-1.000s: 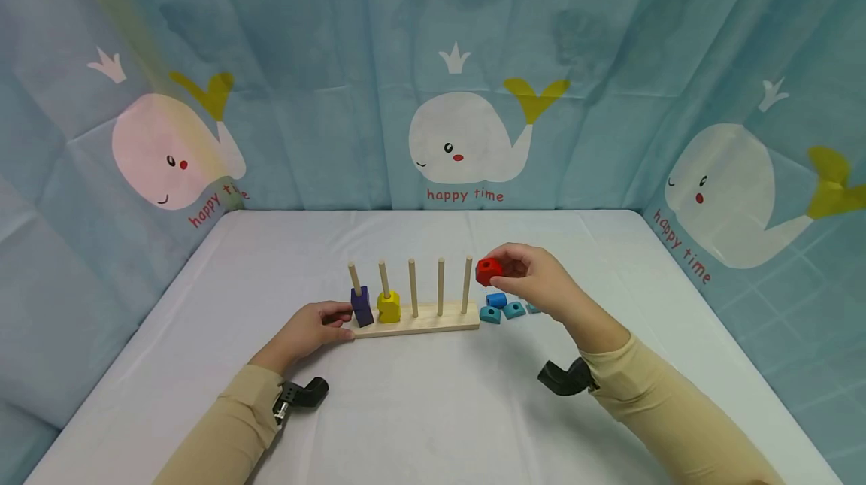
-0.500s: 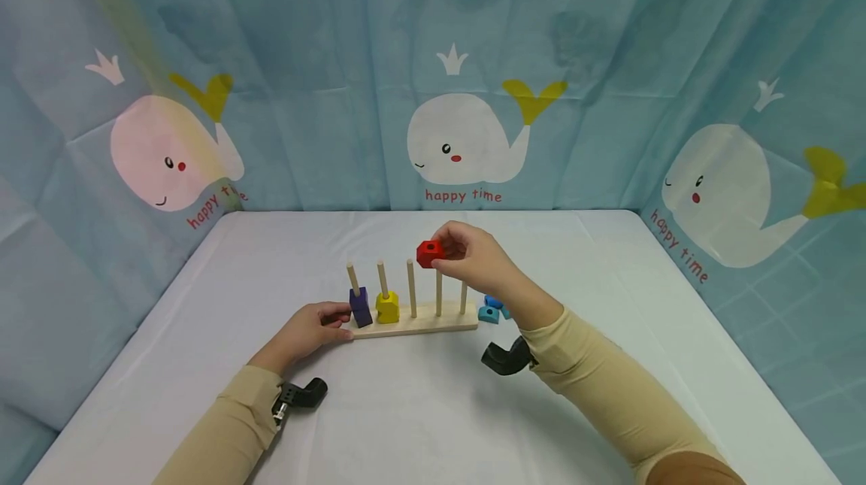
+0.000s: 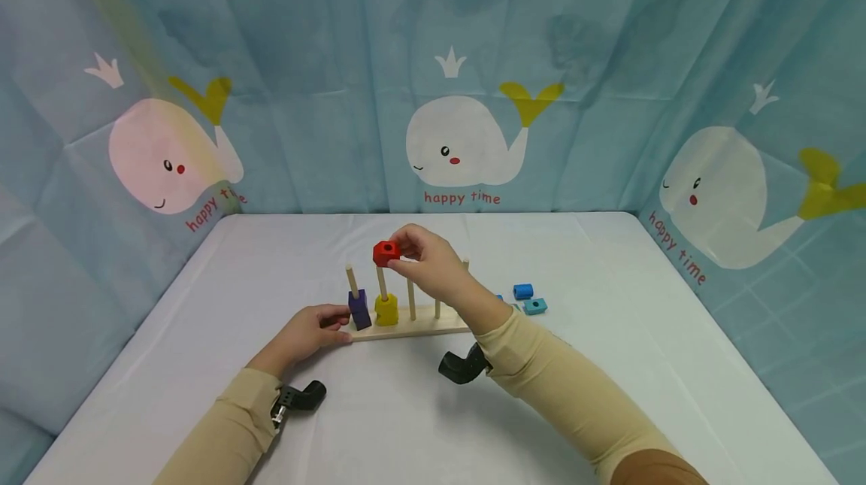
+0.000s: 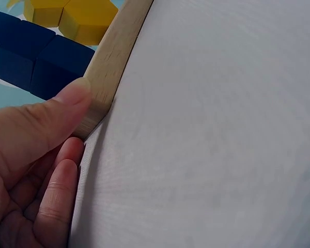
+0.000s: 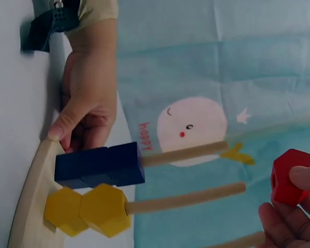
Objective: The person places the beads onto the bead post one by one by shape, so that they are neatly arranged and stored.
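My right hand (image 3: 429, 263) pinches a red hexagonal block (image 3: 386, 253) with a hole through it. In the head view the block overlaps the top of the peg that bears two yellow hexagonal blocks (image 3: 386, 310); the right wrist view shows a gap between the red block (image 5: 290, 176) and that peg's tip. My left hand (image 3: 307, 331) holds the left end of the wooden peg board (image 3: 419, 325), its thumb (image 4: 75, 93) on the edge. Beside that hand, several dark blue square blocks (image 5: 101, 164) are stacked on the leftmost peg. The other pegs carry no blocks.
Right of the board lie a blue cylinder block (image 3: 523, 291) and a light blue block (image 3: 535, 307). More blue pieces are partly hidden behind my right forearm. A whale-print curtain (image 3: 325, 154) stands behind the white table (image 3: 379, 402).
My right hand has carried the red block leftward from beyond the board's right end to above the yellow blocks' peg. My left hand has stayed at the board's left end.
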Available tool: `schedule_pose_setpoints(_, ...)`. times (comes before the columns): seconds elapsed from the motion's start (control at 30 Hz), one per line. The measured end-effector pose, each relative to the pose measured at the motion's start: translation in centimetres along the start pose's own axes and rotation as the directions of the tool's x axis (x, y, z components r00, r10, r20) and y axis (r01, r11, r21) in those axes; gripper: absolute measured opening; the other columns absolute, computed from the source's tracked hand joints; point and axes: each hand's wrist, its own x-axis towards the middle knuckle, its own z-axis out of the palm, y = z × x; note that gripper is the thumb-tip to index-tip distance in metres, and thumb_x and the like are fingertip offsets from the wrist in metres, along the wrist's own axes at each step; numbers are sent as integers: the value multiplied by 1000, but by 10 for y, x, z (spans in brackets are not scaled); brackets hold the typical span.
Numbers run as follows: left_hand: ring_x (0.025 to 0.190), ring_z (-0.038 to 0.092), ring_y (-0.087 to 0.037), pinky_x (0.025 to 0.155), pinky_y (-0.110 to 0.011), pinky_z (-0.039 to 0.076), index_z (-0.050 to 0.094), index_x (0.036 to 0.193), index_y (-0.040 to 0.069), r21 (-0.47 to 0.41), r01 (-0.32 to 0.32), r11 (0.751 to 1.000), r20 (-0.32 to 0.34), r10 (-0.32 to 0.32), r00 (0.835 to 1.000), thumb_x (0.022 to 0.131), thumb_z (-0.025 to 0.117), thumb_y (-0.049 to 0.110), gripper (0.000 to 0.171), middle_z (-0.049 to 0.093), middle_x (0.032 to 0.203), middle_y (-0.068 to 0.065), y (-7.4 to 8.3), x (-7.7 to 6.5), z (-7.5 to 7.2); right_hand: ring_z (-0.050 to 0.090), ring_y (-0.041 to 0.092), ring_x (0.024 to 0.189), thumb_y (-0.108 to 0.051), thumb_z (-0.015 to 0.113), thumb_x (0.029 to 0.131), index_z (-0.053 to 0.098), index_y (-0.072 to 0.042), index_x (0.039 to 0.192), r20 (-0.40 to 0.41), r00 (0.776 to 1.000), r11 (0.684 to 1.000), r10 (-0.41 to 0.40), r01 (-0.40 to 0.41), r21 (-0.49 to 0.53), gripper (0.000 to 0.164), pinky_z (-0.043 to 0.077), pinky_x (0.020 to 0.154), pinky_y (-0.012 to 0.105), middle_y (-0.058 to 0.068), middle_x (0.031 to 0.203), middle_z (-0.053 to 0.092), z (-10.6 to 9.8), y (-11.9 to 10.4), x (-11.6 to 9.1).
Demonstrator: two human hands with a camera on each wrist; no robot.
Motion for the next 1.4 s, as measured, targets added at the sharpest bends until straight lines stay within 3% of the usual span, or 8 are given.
schedule_pose_setpoints(0.3,99,57,-16,87,-29,48,58,122,6,-4,-10,1000,4,10,1000,71,78,31,61,63,110,-5,-1,0,0,56,13,90,-15,60,89,55,-14,108,-5,998,998,59,-59,5,20,48,82,27,-2,103,61,17,4,4)
schedule_pose_setpoints(0.8,101,57,-17,87,-28,48,59,122,6,-28,-12,1000,7,12,1000,71,78,29,59,63,111,-7,0,0,0,57,12,87,-13,61,88,56,-16,108,-16,996,996,87,-86,38,21,49,81,26,-2,99,60,28,16,6)
schedule_pose_setpoints(1.2,99,57,-17,85,-24,49,59,121,4,-20,-14,1000,5,14,1000,71,78,27,59,63,110,-7,1,0,0,57,14,88,-9,65,85,47,-14,123,-84,979,975,187,-175,136,43,50,83,26,2,101,59,43,28,-2)
schedule_pose_setpoints(1.4,101,57,-18,85,-25,48,58,122,4,-16,-19,1000,11,19,1000,71,78,28,59,63,111,-8,2,0,-1,58,16,95,-12,66,84,52,-12,112,-123,969,971,216,-199,134,31,47,90,31,0,100,61,52,41,-7)
